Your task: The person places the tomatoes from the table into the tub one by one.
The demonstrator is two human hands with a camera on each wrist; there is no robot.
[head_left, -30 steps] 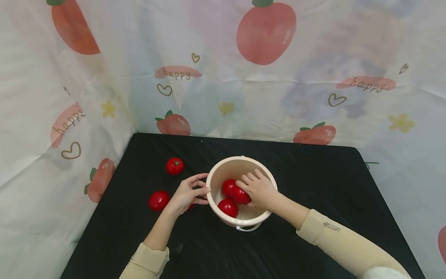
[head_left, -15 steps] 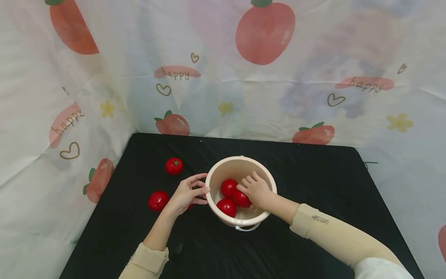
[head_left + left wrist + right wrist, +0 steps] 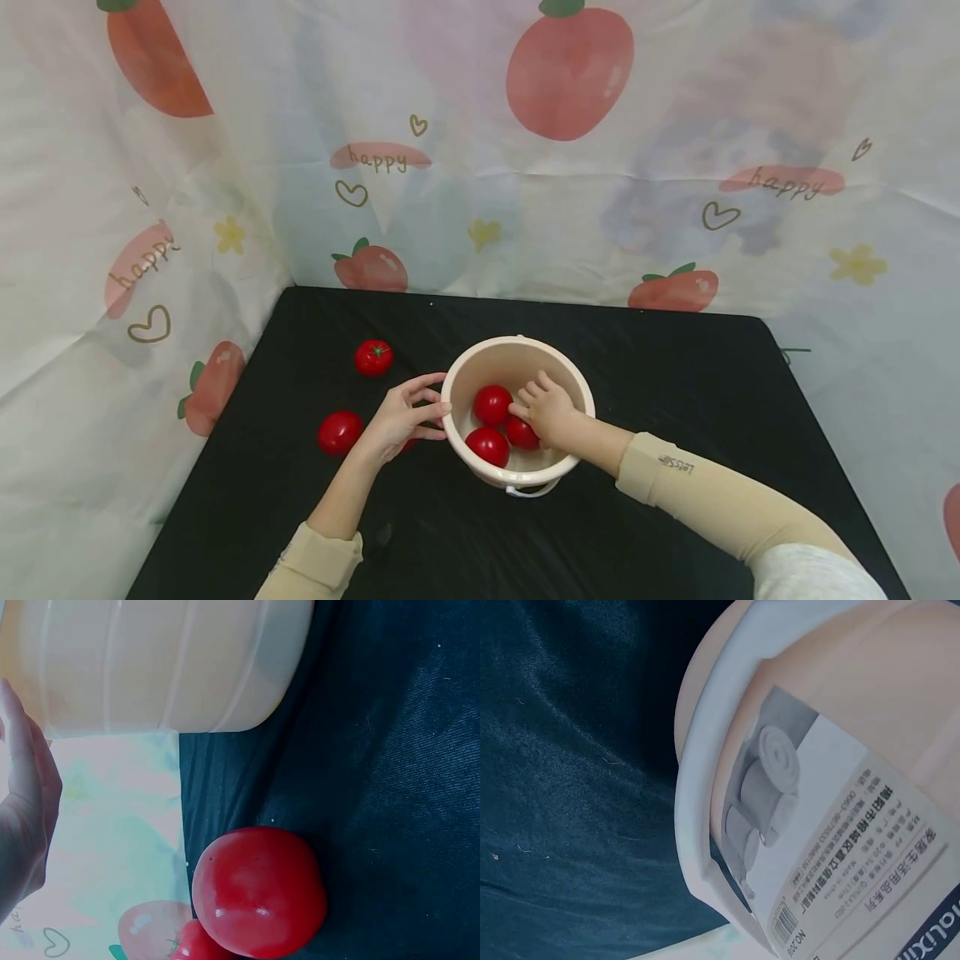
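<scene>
A cream bucket (image 3: 480, 357) stands upright at the middle of the black table. My left hand (image 3: 397, 421) rests against its left side, fingers extended along the outer wall and thumb at the rim. My right hand (image 3: 551, 412) reaches inside and grips a red tomato (image 3: 522, 435), its thumb mostly hidden. Beside that tomato lie a second tomato (image 3: 492, 405) and a third tomato (image 3: 487, 447) in the bucket. In the left wrist view, the left hand (image 3: 26, 795) lies beside the bucket wall (image 3: 150, 667). The right wrist view shows only the bucket's handle (image 3: 697, 795) and label (image 3: 832, 855), no hand.
Left of the bucket, a tomato with a green stem (image 3: 373, 358) and a plain tomato (image 3: 341, 433) sit on the black table (image 3: 675, 392). Another red tomato (image 3: 409, 445) is mostly hidden behind the left hand. A printed curtain (image 3: 465, 192) closes off the back and left.
My right hand has moved lower and slightly left inside the bucket, taking the tomato down with it. My left hand stays at the bucket's side.
</scene>
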